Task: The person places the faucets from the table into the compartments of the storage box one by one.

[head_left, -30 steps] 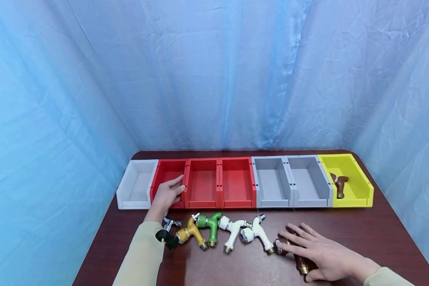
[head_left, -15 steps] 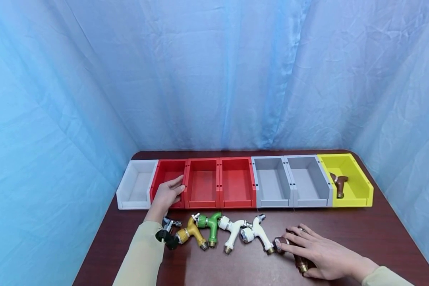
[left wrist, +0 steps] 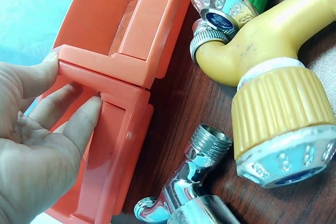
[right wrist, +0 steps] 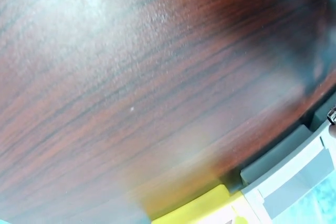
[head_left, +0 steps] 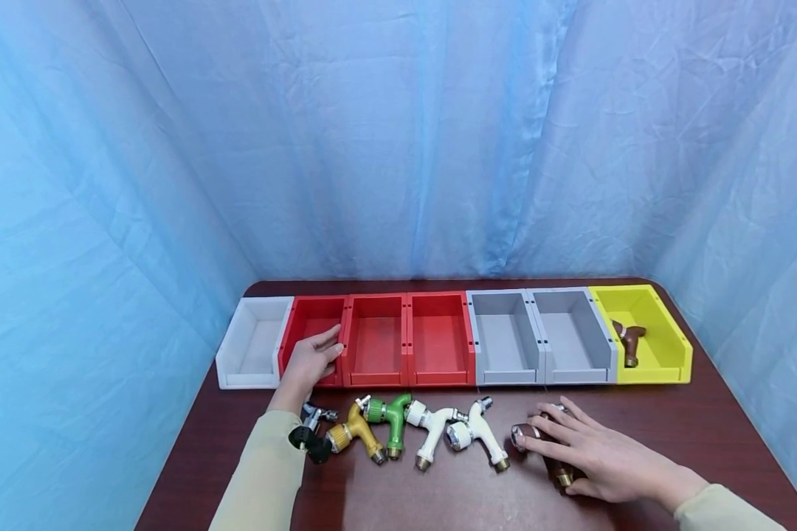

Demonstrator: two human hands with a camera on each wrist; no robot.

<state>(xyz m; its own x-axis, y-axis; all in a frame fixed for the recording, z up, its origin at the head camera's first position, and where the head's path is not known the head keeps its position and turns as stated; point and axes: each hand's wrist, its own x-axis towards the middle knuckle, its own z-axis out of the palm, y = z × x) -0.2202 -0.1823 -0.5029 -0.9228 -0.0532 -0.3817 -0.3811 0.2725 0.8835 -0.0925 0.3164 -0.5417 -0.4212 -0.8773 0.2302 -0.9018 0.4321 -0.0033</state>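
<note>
In the head view my left hand (head_left: 311,361) is at the leftmost red bin (head_left: 314,313). The left wrist view shows its thumb and fingers on either side of the bin's wall, pinching it. At the front right, my right hand (head_left: 594,453) lies over a brown faucet (head_left: 561,472) and grips it, covering much of its body. The faucet's round knob and brass threaded end stick out beside the fingers. A white faucet (head_left: 483,435) with a chrome-faced knob lies left of that hand. The right wrist view shows the tabletop, with the hand out of sight.
More faucets lie in a row: white (head_left: 432,431), green (head_left: 395,424), yellow (head_left: 359,431), and chrome with black (head_left: 314,439) by the left sleeve. Bins line the back: white (head_left: 255,346), red (head_left: 376,339), grey (head_left: 505,343), and yellow (head_left: 667,354) holding a brown faucet (head_left: 632,343).
My right hand has closed more around the brown faucet, and its knob has shifted slightly away from the front of the table. The left hand has stayed in place.
</note>
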